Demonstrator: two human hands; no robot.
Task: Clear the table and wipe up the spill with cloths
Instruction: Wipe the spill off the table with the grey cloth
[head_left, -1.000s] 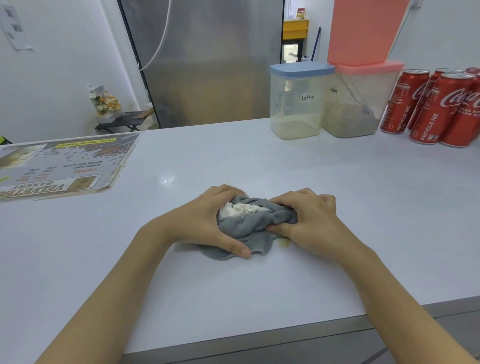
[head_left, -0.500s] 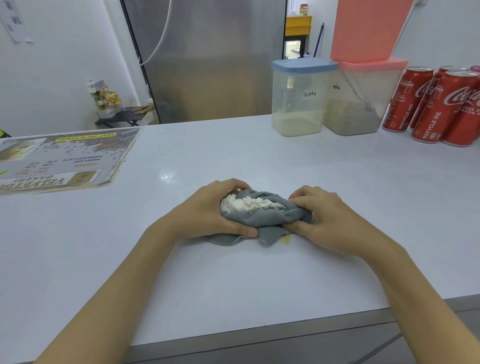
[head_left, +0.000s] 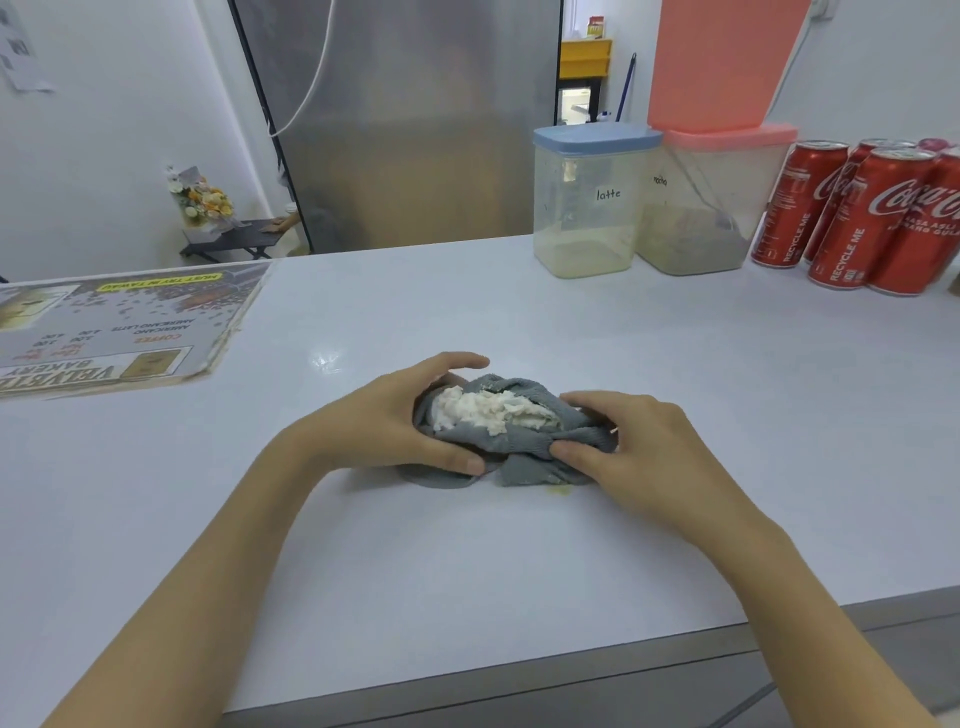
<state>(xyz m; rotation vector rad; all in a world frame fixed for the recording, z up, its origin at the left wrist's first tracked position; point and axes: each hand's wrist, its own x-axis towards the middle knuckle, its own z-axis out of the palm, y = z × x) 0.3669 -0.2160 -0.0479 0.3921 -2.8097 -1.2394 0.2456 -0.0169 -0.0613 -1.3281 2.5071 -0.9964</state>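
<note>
The grey cloth (head_left: 511, 447) is bunched on the worktop (head_left: 675, 364) near the middle, its long axis running left to right, with a white mush (head_left: 493, 410) cradled on top. It is held between both hands: the left hand (head_left: 384, 421) is curled round its left end, the right hand (head_left: 628, 447) pinches its right end. A yellowish smear (head_left: 558, 490) shows just near of the cloth, closer to the right hand.
</note>
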